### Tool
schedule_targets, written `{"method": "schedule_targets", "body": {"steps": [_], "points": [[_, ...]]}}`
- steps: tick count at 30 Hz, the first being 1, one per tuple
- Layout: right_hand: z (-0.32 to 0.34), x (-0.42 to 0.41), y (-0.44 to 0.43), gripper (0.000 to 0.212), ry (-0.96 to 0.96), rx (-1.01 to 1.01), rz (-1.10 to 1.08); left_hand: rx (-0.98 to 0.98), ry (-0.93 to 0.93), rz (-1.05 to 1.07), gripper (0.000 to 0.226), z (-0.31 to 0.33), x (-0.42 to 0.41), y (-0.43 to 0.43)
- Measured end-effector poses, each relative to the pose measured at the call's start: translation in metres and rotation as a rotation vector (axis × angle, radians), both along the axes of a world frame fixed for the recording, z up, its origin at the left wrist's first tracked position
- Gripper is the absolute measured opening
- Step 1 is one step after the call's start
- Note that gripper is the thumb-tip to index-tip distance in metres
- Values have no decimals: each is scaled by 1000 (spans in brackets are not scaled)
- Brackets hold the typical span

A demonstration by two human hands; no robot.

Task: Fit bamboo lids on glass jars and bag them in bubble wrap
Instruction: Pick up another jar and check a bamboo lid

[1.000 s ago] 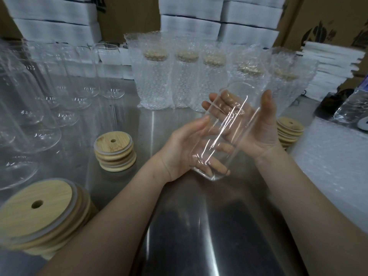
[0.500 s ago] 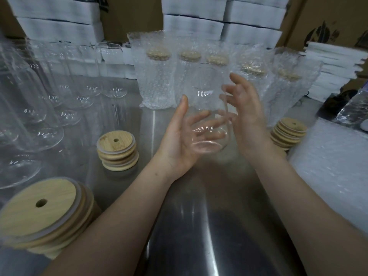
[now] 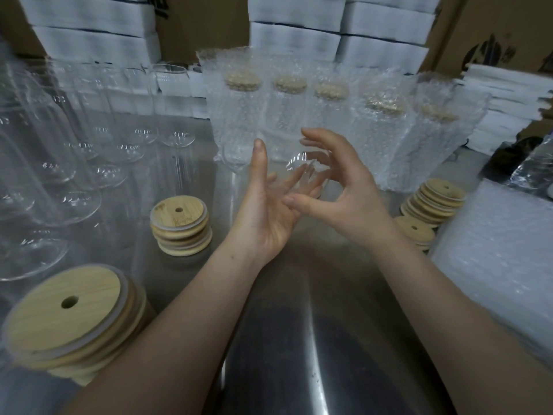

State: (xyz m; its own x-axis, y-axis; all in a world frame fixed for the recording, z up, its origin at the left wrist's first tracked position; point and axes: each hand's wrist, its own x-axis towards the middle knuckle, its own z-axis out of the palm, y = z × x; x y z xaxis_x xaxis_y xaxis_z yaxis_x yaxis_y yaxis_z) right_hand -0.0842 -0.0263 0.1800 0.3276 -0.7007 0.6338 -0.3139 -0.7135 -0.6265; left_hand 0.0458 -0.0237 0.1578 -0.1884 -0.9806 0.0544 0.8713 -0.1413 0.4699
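1. A clear glass jar point(image 3: 308, 172), lidless and motion-blurred, is in the air at twelve o'clock. It lies on the straight fingers of the left hand point(image 3: 269, 211), with the right hand point(image 3: 344, 190) arched round it. Its tilt cannot be told.
2. Empty lidless jars point(image 3: 74, 163) stand upright in rows at ten o'clock.
3. Five bagged jars point(image 3: 239, 115), each with a bamboo lid on and inside a bubble-wrap bag, stand in a row from twelve to one o'clock.
4. Bamboo lid stacks, each lid round with a centre hole: one at eight o'clock point(image 3: 65, 313), one at nine o'clock point(image 3: 179, 223), and a slumped one at three o'clock point(image 3: 434, 202).
5. A flat bubble-wrap pile point(image 3: 502, 265) lies at four o'clock.
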Motion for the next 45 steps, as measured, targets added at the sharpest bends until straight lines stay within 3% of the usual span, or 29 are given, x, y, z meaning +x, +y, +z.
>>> {"method": "schedule_targets", "body": {"steps": [3, 8, 14, 20, 26, 32, 35, 41, 45], "points": [[-3, 2, 0, 70, -59, -7, 9, -26, -9, -31, 103, -4, -1, -2], [-4, 5, 1, 65, -145, 16, 8, -70, -181, -45, 88, -3, 0, 0], [0, 10, 3, 36, -392, 129, 67, -159, -352, 42, 78, 0, -3, 7], [6, 4, 0, 8, -484, 249, 140, -186, -338, 52, 85, 2, -1, 8], [10, -12, -8, 44, -417, 419, 302, -154, -308, 80, 68, 2, -2, 10], [7, -19, -11, 77, -233, 475, 434, -105, -178, 92, 73, 2, 4, 8], [5, -16, -10, 82, -128, 417, 372, -78, -137, 56, 76, 0, 5, 6], [3, -2, -2, 75, -111, 190, 191, -29, -15, 18, 74, 1, 3, 8], [0, 9, 3, 78, -148, 82, 93, -28, -84, 1, 85, 3, 0, 9]]}}
